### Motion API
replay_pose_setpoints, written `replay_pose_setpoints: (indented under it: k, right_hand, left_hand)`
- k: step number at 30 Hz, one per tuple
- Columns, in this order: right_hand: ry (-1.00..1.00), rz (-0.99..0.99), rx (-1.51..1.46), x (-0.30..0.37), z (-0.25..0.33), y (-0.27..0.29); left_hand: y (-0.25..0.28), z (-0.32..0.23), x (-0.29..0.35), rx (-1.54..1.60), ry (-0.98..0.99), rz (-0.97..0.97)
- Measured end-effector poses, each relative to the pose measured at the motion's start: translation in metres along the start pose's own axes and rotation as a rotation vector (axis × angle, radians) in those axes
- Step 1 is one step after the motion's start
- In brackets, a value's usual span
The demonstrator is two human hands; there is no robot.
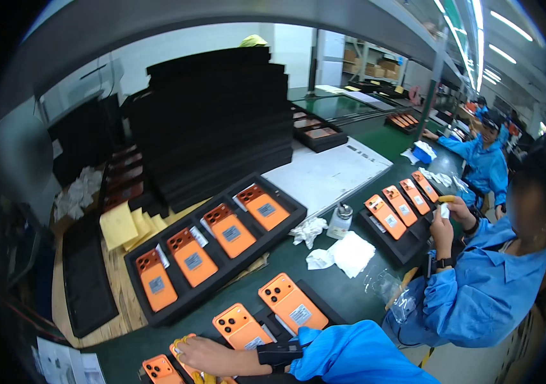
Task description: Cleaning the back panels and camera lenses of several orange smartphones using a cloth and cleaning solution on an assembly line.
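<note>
My right hand (212, 356), with yellow finger covers, reaches in from the lower right and closes over an orange phone (177, 349) at the near edge. Its sleeve is blue, with a black band at the wrist. More yellow shows below the palm, cut off by the picture's edge. I cannot see my left hand. Beside the held phone lie another orange phone (161, 370) to the left and two to the right, a nearer one (237, 323) and a farther one (289, 299). They lie backs up, showing camera lenses; the two on the right bear pale labels.
Beyond stands a black foam tray (212, 291) with several labelled orange phones. Behind it rises a tall stack of black trays (215, 121). A clear bottle (340, 221) and white wipes (353, 253) sit mid-table. At right, a co-worker in blue (484, 281) sits by another phone tray (401, 246).
</note>
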State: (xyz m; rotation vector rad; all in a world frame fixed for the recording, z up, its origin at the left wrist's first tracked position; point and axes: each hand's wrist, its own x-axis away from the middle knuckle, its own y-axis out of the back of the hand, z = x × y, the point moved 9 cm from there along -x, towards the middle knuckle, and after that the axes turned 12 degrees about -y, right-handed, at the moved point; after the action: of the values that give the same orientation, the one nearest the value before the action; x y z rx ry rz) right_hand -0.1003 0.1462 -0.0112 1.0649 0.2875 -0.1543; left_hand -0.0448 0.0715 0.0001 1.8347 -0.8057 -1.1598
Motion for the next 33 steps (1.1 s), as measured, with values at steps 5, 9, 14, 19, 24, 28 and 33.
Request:
replay_pose_setpoints:
  k: [5,9,14,19,24,28,33]
  right_hand:
    - [-0.006,-0.108,-0.095,-0.007,-0.002,-0.005]
    - [-0.013,-0.069,-0.136,-0.008,-0.004,-0.007]
    - [0.001,-0.119,-0.112,0.0,0.0,0.002]
    - [-0.048,-0.207,0.006,-0.004,0.001,-0.013]
    - [-0.061,-0.231,-0.396,-0.004,-0.027,0.003]
    - [-0.042,-0.203,-0.092,-0.004,-0.022,0.02]
    - [0.008,-0.102,0.019,-0.027,0.0,-0.002]
  left_hand:
    - [0.003,0.0,-0.001,-0.038,0.055,0.001]
    - [-0.008,-0.001,0.003,-0.103,0.013,0.082]
    - [-0.01,-0.003,0.008,-0.092,0.04,0.106]
    - [-0.015,-0.004,0.019,-0.127,0.059,0.155]
    - [-0.021,0.004,0.008,-0.008,0.106,0.191]
    - [-0.02,0.015,0.017,-0.003,0.131,0.157]
    - [-0.021,0.019,0.032,0.0,0.177,0.222]
